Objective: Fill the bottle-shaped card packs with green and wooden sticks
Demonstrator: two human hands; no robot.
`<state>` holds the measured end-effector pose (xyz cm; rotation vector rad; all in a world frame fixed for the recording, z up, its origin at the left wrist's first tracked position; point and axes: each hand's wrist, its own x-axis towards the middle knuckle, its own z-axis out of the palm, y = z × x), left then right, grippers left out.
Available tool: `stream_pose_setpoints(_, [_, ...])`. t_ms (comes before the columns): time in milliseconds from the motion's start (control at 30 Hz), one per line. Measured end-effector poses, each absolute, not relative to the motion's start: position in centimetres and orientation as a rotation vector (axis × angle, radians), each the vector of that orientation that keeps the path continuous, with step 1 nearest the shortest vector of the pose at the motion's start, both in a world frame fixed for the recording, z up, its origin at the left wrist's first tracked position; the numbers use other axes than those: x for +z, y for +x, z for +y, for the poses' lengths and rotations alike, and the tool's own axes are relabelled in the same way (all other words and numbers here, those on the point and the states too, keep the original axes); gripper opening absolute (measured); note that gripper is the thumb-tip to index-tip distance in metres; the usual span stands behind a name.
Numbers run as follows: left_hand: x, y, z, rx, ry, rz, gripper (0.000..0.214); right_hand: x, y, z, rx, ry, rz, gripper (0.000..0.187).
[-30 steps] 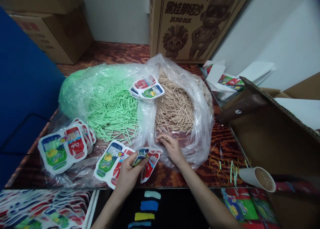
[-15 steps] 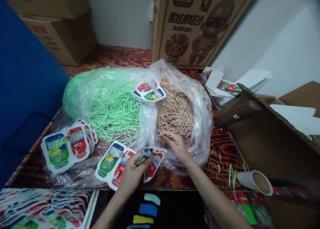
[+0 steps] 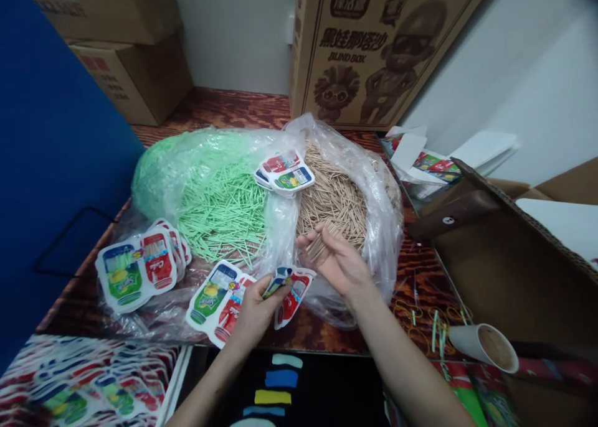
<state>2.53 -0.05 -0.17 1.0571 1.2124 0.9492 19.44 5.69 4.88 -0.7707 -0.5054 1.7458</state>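
My left hand (image 3: 256,312) is closed on a folded drink-print packet (image 3: 296,297), its red Cola half angled out to the right. Under that hand a flat Sprite-and-Cola packet (image 3: 211,299) lies on the plastic. My right hand (image 3: 346,266) is turned palm up with a small bunch of thin brown sticks (image 3: 316,249) across its curled fingers. Just beyond it, loose brown sticks (image 3: 331,193) fill an open clear plastic bag (image 3: 385,240). Left of them is a heap of thin green sticks (image 3: 224,212). More packets (image 3: 286,170) rest between the two heaps.
A stack of packets (image 3: 135,268) sits at left, above a tray of many packets (image 3: 93,383). Rubber bands (image 3: 415,318) and a paper cup (image 3: 483,346) are at right, beside an open carton (image 3: 514,277). A large printed box (image 3: 374,53) stands behind.
My right hand has turned palm up and opened somewhat, showing the brown sticks in it. My left hand keeps its hold on the packet. The whole view has shifted slightly.
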Motion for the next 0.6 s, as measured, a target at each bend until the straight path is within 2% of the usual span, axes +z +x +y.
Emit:
stream_pose_setpoints(167, [-0.5,2.0,0.1,0.961,1.075,1.255,0.020,4.6,18.8,5.3,1.837,-0.796,-0.449,0.009])
stream_pose_setpoints(500, [-1.0,1.7,0.1,0.978,1.088,1.268,0.019,5.2,18.4,3.4,1.625,-1.060,-1.110,0.019])
stream_pose_setpoints(600, [-0.5,1.6,0.2,1.008,1.067,1.304,0.020,5.6,18.8,3.1,1.561,-1.118,-1.265,0.029])
